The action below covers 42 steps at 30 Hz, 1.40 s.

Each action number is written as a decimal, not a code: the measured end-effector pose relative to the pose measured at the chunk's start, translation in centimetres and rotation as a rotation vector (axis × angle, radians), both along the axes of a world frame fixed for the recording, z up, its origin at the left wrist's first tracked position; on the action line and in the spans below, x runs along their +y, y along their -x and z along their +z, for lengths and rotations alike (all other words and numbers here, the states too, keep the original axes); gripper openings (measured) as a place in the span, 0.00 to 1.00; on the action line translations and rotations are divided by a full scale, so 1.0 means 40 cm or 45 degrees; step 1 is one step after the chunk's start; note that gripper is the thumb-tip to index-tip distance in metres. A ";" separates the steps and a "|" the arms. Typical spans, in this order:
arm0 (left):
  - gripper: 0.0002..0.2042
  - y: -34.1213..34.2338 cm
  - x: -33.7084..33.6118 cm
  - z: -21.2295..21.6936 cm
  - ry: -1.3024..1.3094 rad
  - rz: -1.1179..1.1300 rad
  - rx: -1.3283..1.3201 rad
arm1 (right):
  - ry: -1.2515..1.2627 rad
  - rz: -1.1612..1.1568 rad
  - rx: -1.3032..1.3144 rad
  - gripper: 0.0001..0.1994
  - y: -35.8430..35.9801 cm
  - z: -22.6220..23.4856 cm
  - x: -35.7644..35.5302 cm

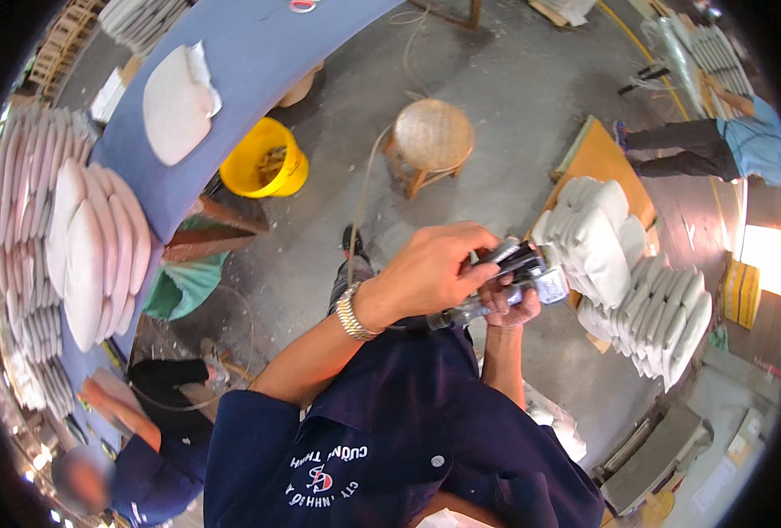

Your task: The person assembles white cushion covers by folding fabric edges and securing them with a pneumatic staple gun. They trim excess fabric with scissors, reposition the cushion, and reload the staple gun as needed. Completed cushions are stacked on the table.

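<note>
In front of my chest I hold a silver and black staple gun (526, 264) with both hands. My right hand (512, 304) is wrapped round it from below, fingers curled. My left hand (434, 268), with a gold-coloured watch on its wrist, reaches across from the left. Its thumb and forefinger pinch at the top of the gun; whether a small part sits between them is hidden. A thin pale air hose (371, 176) hangs down past the stool and disappears behind my left wrist.
A round wooden stool (432, 136) stands ahead. Left of it are a yellow bucket (265, 158) and a blue table (232, 53) carrying a white pad (176, 106) and stacked cushions (100, 255). More pale cushions (597, 238) stand close on the right. Co-workers occupy the lower left and far right.
</note>
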<state>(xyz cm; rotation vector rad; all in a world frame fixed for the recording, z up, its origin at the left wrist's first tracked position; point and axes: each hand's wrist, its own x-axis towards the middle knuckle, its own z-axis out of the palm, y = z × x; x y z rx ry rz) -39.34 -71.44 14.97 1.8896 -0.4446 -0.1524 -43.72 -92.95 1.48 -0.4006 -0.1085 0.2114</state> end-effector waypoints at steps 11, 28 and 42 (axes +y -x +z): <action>0.21 -0.043 0.050 0.058 0.008 -0.178 0.153 | -0.137 0.007 -0.068 0.39 -0.058 0.077 0.056; 0.28 0.165 0.211 -0.151 -0.031 -0.334 0.546 | -0.436 -0.126 0.100 0.23 0.034 -0.044 -0.076; 0.29 0.378 0.602 -0.775 0.643 -0.300 1.562 | 0.294 -0.230 0.980 0.26 0.185 -0.422 0.302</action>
